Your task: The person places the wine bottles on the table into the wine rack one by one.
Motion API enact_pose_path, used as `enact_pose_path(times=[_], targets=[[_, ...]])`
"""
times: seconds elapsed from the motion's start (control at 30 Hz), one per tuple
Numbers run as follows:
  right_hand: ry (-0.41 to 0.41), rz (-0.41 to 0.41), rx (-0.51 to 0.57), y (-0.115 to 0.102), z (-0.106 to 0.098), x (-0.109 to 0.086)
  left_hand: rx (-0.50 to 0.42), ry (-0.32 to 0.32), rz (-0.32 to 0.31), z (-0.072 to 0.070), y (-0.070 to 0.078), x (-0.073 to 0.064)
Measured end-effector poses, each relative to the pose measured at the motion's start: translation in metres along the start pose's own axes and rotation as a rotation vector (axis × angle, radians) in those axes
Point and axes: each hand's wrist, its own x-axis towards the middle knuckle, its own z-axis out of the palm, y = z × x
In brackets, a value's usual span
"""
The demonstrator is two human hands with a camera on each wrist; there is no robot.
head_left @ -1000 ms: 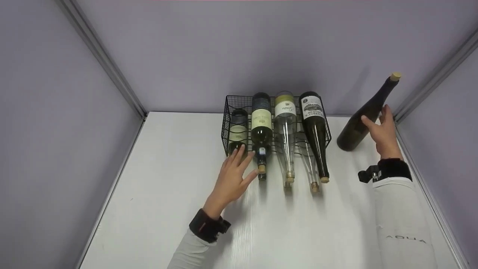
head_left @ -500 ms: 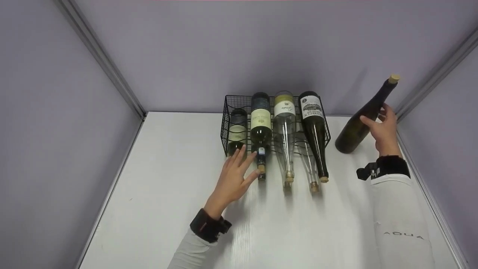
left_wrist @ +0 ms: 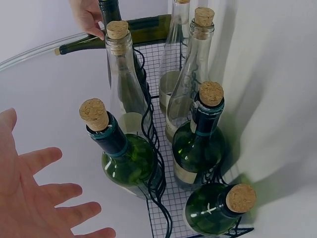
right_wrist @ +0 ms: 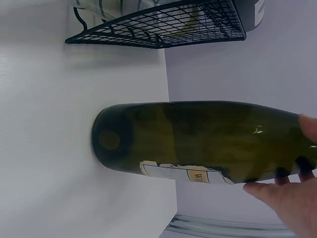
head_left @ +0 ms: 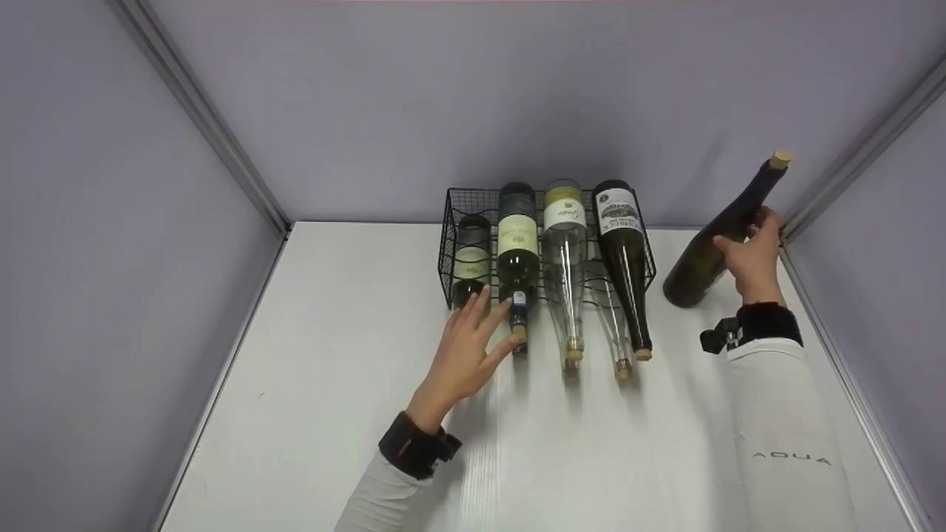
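My right hand (head_left: 752,262) grips a dark corked wine bottle (head_left: 713,255) by its upper body, right of a black wire rack (head_left: 449,247). The bottle leans, its cork toward the upper right and its base low over the white table. In the right wrist view, a torn label (right_wrist: 183,172) shows along the bottle's side, with the fingers (right_wrist: 270,193) wrapped near its shoulder. My left hand (head_left: 462,355) is spread before the rack's left end, holding nothing. Its fingertips overlap the lower left green bottle (head_left: 471,262) in the head view; the thumb overlaps a cork (head_left: 519,334).
Corked bottles lie in the rack in two layers, necks toward me: green ones (left_wrist: 129,161) at left, clear ones (head_left: 567,258) in the middle, a dark labelled one (head_left: 624,251) at upper right. Grey walls enclose the white table (head_left: 332,355) at back and sides.
My right hand and the leaning bottle have shifted slightly toward me and left, the bottle's base coming lower in view. My left hand has drifted a little right, fingers still spread.
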Motion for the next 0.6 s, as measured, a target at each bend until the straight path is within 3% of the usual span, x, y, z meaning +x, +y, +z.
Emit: enact_pose_path(times=[0.23, 0.4, 0.6], targets=[[0.010, 0.003, -0.122, -0.0001, -0.0009, -0.0039, -0.002, 0.005, 0.004, -0.0022, 0.0016, -0.0007], [0.035, 0.005, -0.098, 0.0041, -0.0010, -0.0064, -0.010, 0.009, 0.006, -0.0027, 0.0025, -0.0010], [0.053, 0.032, 0.016, 0.0086, 0.0005, -0.0091, -0.018, -0.003, 0.017, -0.0031, 0.0038, -0.0012]])
